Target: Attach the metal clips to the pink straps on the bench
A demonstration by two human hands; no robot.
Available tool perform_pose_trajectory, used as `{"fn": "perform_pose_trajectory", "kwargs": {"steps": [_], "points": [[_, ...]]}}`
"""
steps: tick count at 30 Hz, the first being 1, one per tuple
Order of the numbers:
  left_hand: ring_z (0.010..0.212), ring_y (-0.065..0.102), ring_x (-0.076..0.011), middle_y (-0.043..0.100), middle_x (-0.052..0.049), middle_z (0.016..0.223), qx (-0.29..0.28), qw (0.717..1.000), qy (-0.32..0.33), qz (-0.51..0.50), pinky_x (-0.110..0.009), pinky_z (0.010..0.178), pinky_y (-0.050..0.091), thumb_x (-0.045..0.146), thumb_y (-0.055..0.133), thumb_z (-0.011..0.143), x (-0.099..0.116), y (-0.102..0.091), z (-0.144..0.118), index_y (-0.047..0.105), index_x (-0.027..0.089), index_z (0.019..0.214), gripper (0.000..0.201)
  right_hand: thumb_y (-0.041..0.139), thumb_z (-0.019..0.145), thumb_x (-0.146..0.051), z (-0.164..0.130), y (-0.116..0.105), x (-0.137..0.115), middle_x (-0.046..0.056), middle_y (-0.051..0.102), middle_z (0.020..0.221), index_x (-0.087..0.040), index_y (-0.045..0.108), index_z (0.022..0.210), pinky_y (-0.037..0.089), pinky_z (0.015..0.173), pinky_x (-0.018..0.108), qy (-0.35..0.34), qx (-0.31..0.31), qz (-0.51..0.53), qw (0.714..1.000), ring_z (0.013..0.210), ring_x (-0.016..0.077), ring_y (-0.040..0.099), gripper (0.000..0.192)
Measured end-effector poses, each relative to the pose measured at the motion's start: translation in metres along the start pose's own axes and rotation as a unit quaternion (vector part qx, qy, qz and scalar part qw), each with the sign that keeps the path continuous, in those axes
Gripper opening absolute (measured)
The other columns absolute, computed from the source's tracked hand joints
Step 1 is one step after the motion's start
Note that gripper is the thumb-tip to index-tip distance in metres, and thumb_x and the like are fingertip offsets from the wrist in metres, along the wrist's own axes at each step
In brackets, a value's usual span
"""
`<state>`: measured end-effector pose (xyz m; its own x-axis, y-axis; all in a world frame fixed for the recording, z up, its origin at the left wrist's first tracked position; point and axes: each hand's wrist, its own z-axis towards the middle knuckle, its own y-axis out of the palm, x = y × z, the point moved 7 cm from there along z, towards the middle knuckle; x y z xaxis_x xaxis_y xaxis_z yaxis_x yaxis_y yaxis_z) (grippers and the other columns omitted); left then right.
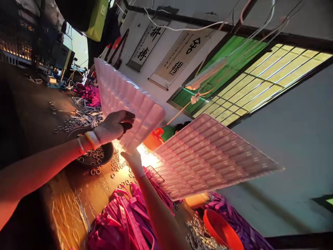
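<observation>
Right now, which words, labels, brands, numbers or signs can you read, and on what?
"拼搏": large characters on the left wall scroll; smaller writing too blurred.
Right wall scroll: stylised characters, not surely readable.
"STe": start of lettering on the dark surface, upper left; rest unclear.
White square on green item: too small.

Single head-worn camera; looks forward, down across bench (93, 189); frame tilted sideways; bench near, wall (293, 156) beyond
</observation>
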<state>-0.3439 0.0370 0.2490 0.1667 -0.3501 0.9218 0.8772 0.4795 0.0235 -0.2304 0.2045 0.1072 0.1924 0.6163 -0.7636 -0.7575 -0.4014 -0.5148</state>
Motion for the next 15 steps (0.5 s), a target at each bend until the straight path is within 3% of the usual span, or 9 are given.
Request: {"fn": "perform_pose_trajectory", "kwargs": {"steps": [4, 7, 11, 15], "points": [[0.053, 0.048, -0.0003, 0.067, -0.013, 0.123, -0.051, 0.998, -0.004, -0.045, -0.019, 0.046, 0.031, 0.003, 0.05, 0.088, -0.009, 0.029, 0.042, 0.056, 0.008, 0.128, 0.041, 0.069, 0.069, -0.046, 0.018, -0.007, 0.036, 0.008, 0.076, 0.1, -0.016, 0.071, 0.101, 0.052, 0.078, 0.032, 0.049, 0.072, 0.028, 0.996, 0.091, 0.0237, 0.066, 0.044], [0.056, 0.056, -0.0049, 0.071, -0.015, 0.113, -0.071, 0.997, 0.013, -0.025, -0.018, 0.044, 0.032, 0.006, 0.056, 0.086, -0.035, 0.031, 0.063, 0.061, 0.009, 0.123, 0.038, 0.069, 0.068, -0.047, 0.037, -0.028, 0.053, 0.007, 0.076, 0.09, -0.015, 0.072, 0.092, 0.051, 0.07, 0.03, 0.08, 0.127, 0.048, 0.988, 0.082, 0.0223, 0.066, 0.04], [0.04, 0.047, -0.0044, 0.075, -0.013, 0.101, -0.036, 0.995, -0.034, 0.084, -0.021, 0.04, 0.035, 0.017, 0.055, 0.087, -0.087, -0.002, 0.067, 0.063, 0.009, 0.118, 0.032, 0.075, 0.063, -0.046, 0.057, -0.068, 0.064, 0.005, 0.073, 0.078, -0.015, 0.072, 0.081, 0.049, 0.064, 0.029, 0.096, 0.161, 0.082, 0.979, 0.074, 0.0207, 0.064, 0.036], [0.038, 0.048, -0.0077, 0.076, -0.009, 0.087, 0.013, 0.984, -0.078, 0.162, -0.021, 0.039, 0.036, 0.015, 0.052, 0.082, -0.116, -0.054, 0.037, 0.064, 0.005, 0.114, 0.036, 0.079, 0.059, -0.045, 0.062, -0.103, 0.084, 0.004, 0.072, 0.075, -0.013, 0.073, 0.081, 0.052, 0.067, 0.032, 0.105, 0.161, 0.122, 0.974, 0.07, 0.02, 0.064, 0.04]]}}
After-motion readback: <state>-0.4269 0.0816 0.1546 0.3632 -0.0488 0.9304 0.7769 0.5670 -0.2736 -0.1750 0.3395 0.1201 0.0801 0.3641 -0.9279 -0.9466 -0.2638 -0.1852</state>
